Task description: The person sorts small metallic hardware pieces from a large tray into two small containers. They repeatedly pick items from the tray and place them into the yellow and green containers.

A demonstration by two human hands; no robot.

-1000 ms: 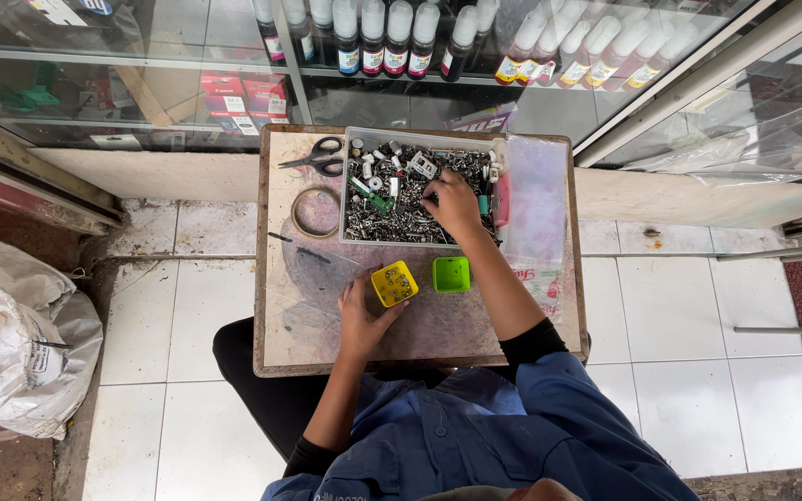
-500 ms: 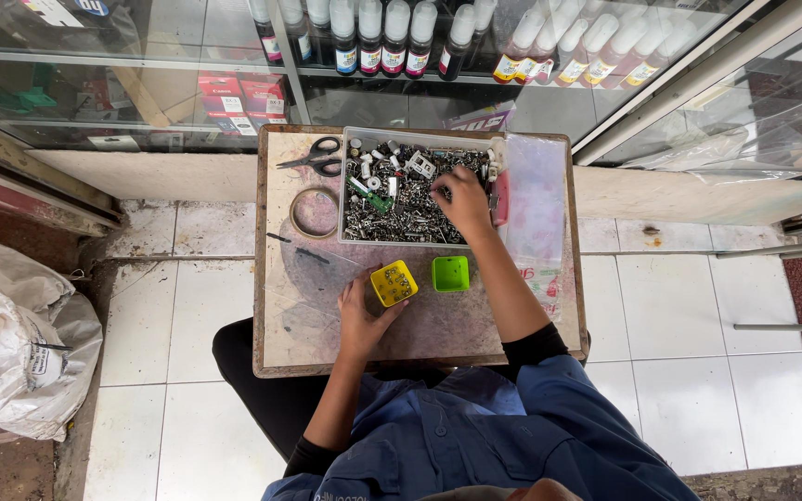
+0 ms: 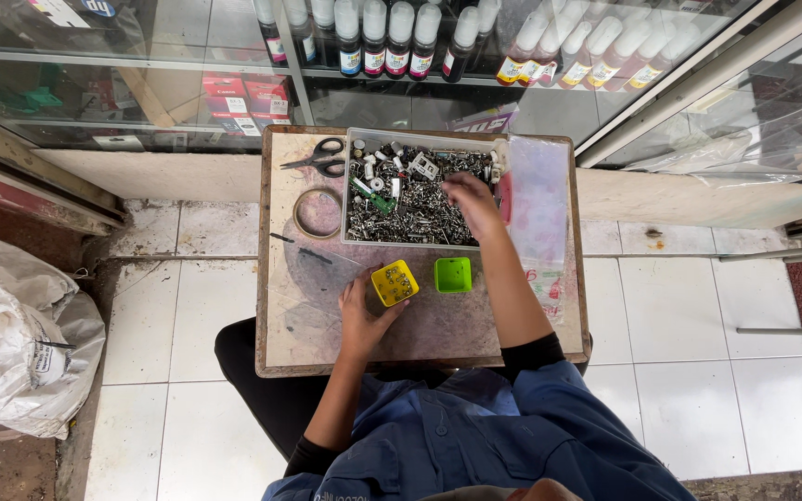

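From the head view, a person in a blue work shirt sits at a small wooden counter (image 3: 327, 343) set on a white tiled floor (image 3: 187, 306).

The left hand (image 3: 364, 315) rests on the counter at about 7 o'clock from its middle. Its grip is narrow: the fingertips close on the lower left edge of a small yellow tray (image 3: 394, 283), which lies flat on the counter and holds a few tiny dark parts. The tray sits at 1 o'clock from the palm, touching the fingers.

Just beside the yellow tray, at its 3 o'clock, lies a small green tray (image 3: 453, 275), apart from both hands.

The right hand (image 3: 472, 204) reaches forward into a clear plastic bin (image 3: 420, 136) at the counter's 12 o'clock side. The bin is heaped with small metal and plastic parts (image 3: 401, 204). The hand lies palm down over the bin's right half, fingers curled into the heap; whether its grip holds a piece cannot be told, as the fingertips are hidden. The green tray lies at 6 o'clock from this hand, near but not touching.

At 9 o'clock from the bin lie black-handled scissors (image 3: 319, 158), and below them a roll of tape (image 3: 317, 213) lies flat. A clear plastic sheet (image 3: 540, 204) covers the counter's right edge, at 3 o'clock from the bin.

Beyond the counter, a glass cabinet holds a row of bottles (image 3: 392, 32). A white sack (image 3: 20, 353) lies on the floor at far 9 o'clock.
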